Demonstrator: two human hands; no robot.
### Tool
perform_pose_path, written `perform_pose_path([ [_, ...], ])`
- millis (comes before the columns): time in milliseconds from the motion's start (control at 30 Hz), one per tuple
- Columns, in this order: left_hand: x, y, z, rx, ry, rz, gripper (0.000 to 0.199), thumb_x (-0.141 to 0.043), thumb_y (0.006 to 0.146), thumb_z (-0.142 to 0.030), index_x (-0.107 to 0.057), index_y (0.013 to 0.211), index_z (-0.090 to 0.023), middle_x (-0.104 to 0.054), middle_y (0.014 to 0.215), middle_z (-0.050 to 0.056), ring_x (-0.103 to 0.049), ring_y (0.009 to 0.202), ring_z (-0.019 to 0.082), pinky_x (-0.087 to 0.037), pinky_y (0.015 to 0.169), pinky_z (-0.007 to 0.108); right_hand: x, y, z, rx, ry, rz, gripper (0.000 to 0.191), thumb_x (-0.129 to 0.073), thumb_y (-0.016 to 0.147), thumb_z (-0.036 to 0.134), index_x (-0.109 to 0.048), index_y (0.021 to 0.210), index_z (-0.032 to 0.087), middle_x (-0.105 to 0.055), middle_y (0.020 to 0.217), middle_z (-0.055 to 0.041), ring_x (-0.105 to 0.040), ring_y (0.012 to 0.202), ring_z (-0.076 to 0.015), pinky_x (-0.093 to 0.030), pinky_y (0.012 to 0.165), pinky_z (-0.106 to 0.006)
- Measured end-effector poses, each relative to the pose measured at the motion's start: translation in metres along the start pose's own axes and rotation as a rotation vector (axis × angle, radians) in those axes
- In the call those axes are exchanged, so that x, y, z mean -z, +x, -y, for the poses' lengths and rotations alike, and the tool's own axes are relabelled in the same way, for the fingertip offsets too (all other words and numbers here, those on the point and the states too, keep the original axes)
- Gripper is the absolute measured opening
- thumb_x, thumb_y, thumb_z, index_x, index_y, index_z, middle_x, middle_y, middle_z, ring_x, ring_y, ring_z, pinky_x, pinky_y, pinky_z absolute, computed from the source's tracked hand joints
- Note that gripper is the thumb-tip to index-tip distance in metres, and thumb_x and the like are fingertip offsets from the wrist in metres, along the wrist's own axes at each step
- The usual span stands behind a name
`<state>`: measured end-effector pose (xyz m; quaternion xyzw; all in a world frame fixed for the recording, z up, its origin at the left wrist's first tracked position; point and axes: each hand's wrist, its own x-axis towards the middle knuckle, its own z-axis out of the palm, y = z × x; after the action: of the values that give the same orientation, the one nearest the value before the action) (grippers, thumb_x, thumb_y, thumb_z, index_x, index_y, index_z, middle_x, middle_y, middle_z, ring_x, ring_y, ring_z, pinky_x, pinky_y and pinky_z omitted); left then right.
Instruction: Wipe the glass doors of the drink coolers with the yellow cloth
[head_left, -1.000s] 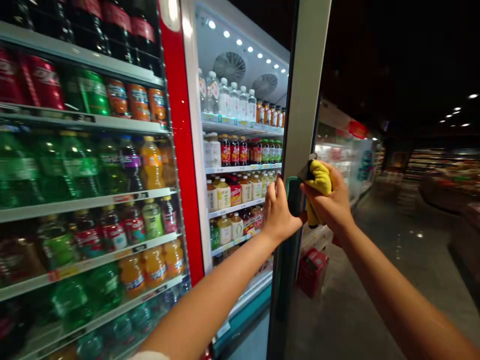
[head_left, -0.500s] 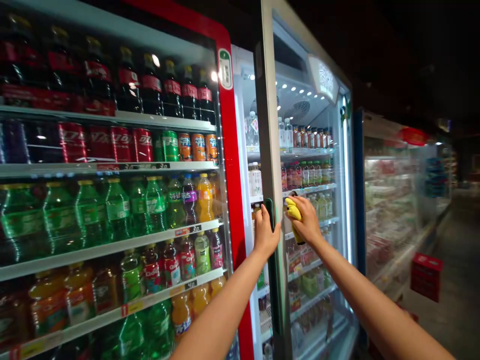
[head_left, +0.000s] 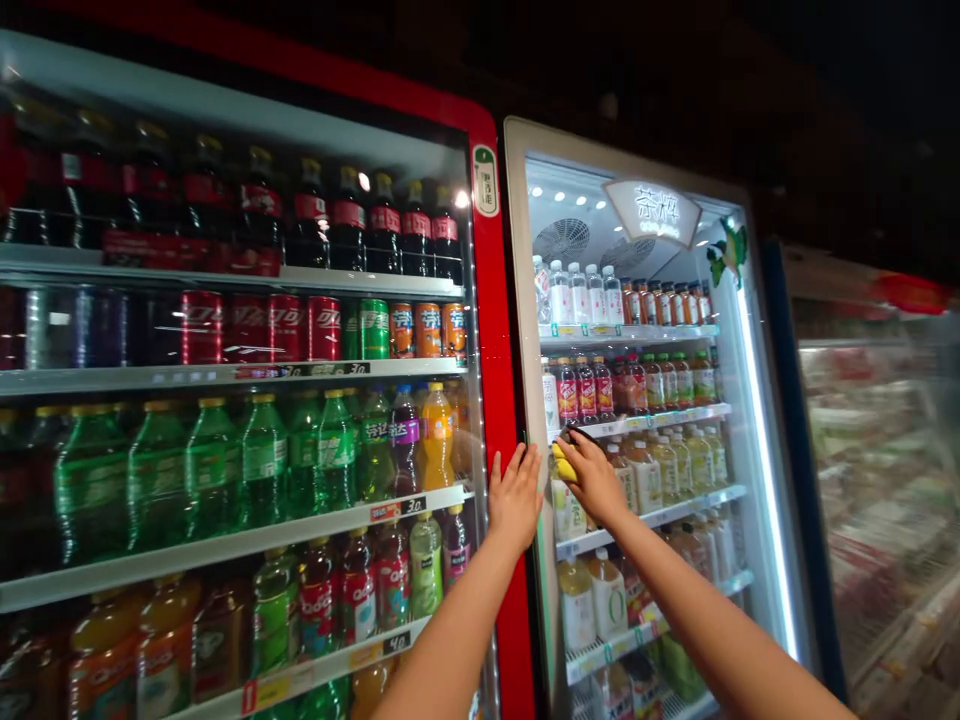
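The glass door of the light-framed drinks fridge (head_left: 516,200) stands closed or almost closed, level with the red-framed fridge (head_left: 484,290). My left hand (head_left: 516,497) lies flat against the door's handle-side edge, beside the red frame, its fingers stretched out. My right hand (head_left: 596,480) is closed around a crumpled yellow cloth (head_left: 564,466) with something dark at its top, held up to the glass. Partly hidden by the fingers, the cloth does not show its full shape. Behind the glass, bottled drinks (head_left: 585,388) fill lit shelves.
Green soda bottles (head_left: 232,450), red cans (head_left: 285,328) and dark cola bottles (head_left: 349,215) stand behind glass in the red-framed fridge on the left. A long, blurred display cooler (head_left: 877,480) runs along the right side. An illuminated sign (head_left: 654,212) hangs inside the light-framed fridge's top.
The light-framed door has swung inward from partly open, covering the gap beside the red fridge. My left hand has gone from gripping its edge to lying flat. The right hand keeps the cloth.
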<state>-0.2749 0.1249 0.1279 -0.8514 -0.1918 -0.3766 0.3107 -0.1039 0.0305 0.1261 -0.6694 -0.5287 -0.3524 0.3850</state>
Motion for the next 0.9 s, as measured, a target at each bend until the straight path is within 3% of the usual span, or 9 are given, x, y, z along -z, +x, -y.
perform_pose_path([
  [167, 0.013, 0.0, 0.01, -0.073, 0.04, 0.07, 0.058, -0.04, 0.102, -0.04, -0.035, 0.157, -0.023, -0.025, 0.168, 0.0, -0.022, 0.156, 0.019, -0.018, 0.129, 0.049, -0.002, 0.0, -0.001, -0.027, 0.04, 0.01, 0.072, -0.061, 0.076, 0.007, -0.056, 0.144, 0.029, -0.046, 0.155, -0.0101, -0.046, 0.14, -0.0306, -0.046, 0.109, -0.047],
  [300, 0.029, -0.008, 0.022, -0.028, 0.089, 0.078, 0.064, -0.043, 0.101, -0.042, -0.031, 0.159, -0.018, -0.021, 0.169, 0.004, -0.021, 0.157, 0.021, -0.023, 0.128, 0.046, 0.005, 0.016, 0.014, -0.065, 0.185, -0.044, 0.058, -0.058, 0.082, 0.014, -0.061, 0.139, 0.027, -0.055, 0.147, -0.0115, -0.055, 0.131, -0.031, -0.048, 0.107, -0.05],
  [433, 0.046, -0.016, 0.044, 0.013, 0.159, 0.047, 0.065, -0.044, 0.101, -0.043, -0.03, 0.159, -0.019, -0.021, 0.169, 0.006, -0.019, 0.158, 0.023, -0.021, 0.128, 0.052, 0.018, 0.05, 0.054, 0.03, 0.38, -0.152, 0.054, -0.058, 0.086, 0.02, -0.061, 0.14, 0.027, -0.058, 0.143, -0.0104, -0.055, 0.13, -0.0292, -0.048, 0.108, -0.049],
  [600, 0.073, -0.022, 0.076, 0.008, 0.243, 0.064, 0.049, -0.046, 0.101, -0.043, -0.057, 0.14, -0.016, -0.039, 0.163, 0.01, -0.022, 0.157, 0.025, -0.019, 0.128, 0.055, 0.047, 0.091, 0.113, 0.104, 0.366, -0.275, 0.061, -0.058, 0.088, 0.02, -0.053, 0.147, 0.035, -0.054, 0.147, -0.0076, -0.054, 0.13, -0.0308, -0.05, 0.105, -0.049],
  [700, 0.089, -0.021, 0.099, 0.032, 0.281, 0.051, 0.042, -0.046, 0.101, -0.042, -0.065, 0.13, -0.017, -0.047, 0.158, 0.011, -0.025, 0.156, 0.025, -0.017, 0.128, 0.056, 0.064, 0.117, 0.144, 0.164, 0.316, -0.318, 0.069, -0.057, 0.087, 0.013, -0.048, 0.151, 0.036, -0.053, 0.149, -0.0073, -0.054, 0.13, -0.0301, -0.051, 0.103, -0.047],
  [800, 0.104, -0.019, 0.126, 0.064, 0.31, -0.008, 0.047, -0.043, 0.101, -0.041, -0.058, 0.139, -0.018, -0.037, 0.164, 0.01, -0.022, 0.157, 0.025, -0.018, 0.128, 0.056, 0.068, 0.142, 0.17, 0.161, 0.259, -0.372, 0.069, -0.057, 0.088, 0.014, -0.046, 0.152, 0.038, -0.053, 0.151, -0.0076, -0.054, 0.13, -0.0319, -0.051, 0.101, -0.048],
  [900, 0.116, -0.017, 0.155, 0.071, 0.323, -0.074, 0.056, -0.042, 0.101, -0.04, -0.041, 0.154, -0.021, -0.024, 0.169, 0.007, -0.018, 0.158, 0.023, -0.017, 0.128, 0.055, 0.051, 0.158, 0.189, 0.122, 0.208, -0.411, 0.071, -0.06, 0.091, 0.022, -0.037, 0.157, 0.037, -0.049, 0.155, -0.0107, -0.049, 0.136, -0.0355, -0.047, 0.104, -0.052],
])
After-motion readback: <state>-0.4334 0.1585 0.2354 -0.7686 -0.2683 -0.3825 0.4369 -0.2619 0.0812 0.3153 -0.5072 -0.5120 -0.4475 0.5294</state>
